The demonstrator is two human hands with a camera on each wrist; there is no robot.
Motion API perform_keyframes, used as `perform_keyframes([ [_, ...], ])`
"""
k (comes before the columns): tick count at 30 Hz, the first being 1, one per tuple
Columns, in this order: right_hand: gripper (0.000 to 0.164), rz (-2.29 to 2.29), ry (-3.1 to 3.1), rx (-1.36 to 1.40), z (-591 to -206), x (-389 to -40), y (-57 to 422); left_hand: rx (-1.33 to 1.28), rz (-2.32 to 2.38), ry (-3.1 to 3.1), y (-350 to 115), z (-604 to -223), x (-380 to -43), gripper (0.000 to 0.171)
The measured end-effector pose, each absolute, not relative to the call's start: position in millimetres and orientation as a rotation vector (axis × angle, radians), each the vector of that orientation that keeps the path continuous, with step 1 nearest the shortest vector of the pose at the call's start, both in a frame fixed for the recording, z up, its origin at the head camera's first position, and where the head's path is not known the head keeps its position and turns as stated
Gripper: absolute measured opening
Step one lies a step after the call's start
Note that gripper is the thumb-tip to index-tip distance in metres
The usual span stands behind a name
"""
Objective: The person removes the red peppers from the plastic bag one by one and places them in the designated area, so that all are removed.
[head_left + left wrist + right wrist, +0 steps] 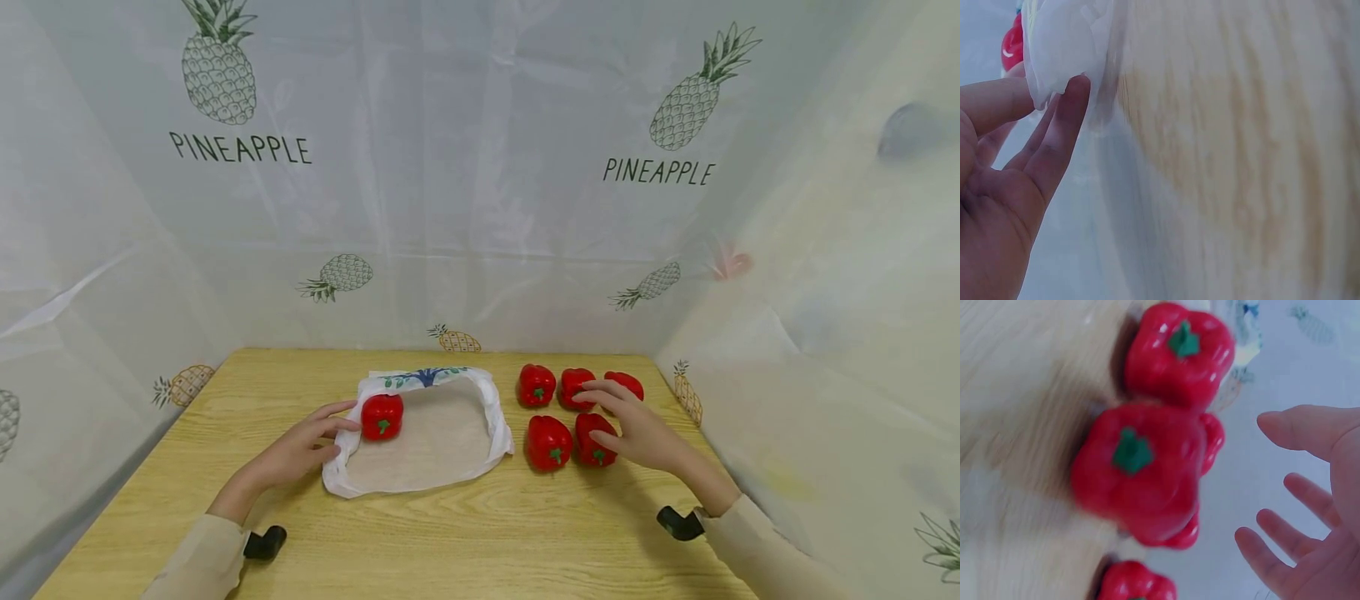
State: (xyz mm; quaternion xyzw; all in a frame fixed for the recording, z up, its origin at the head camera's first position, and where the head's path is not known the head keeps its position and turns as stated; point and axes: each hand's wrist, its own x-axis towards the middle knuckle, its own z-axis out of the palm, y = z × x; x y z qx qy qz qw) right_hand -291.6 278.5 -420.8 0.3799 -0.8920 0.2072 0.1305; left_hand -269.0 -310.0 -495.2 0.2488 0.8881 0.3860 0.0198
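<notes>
A white bag point(491, 417) with a blue tree print stands with its mouth open and its rim rolled. One red bell pepper point(382, 417) with a green stem lies inside at its left end. My left hand point(296, 450) pinches the bag's left rim, thumb outside and fingers over the edge, near that pepper. On the right, my right hand point(633, 429) hovers with spread fingers over the front right bell pepper point(587, 432). In the right wrist view a gap shows between the fingertips point(1269, 422) and the nearest pepper point(1160, 487).
Beside that pepper sits another front bell pepper point(547, 442). Behind them is a back row with a left pepper point(536, 385), a middle one point(573, 386) and a right one point(626, 383), partly hidden by my hand. A pineapple-print curtain point(480, 208) encloses the wooden table point(450, 550).
</notes>
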Motion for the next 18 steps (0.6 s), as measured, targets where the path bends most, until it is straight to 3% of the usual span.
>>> perform_keyframes([
  [18,0.061,0.761,-2.550,1.220,-402.5,-305.8,173.2,0.770,1.177,2.776,-309.0,-494.9,-268.1,0.038],
])
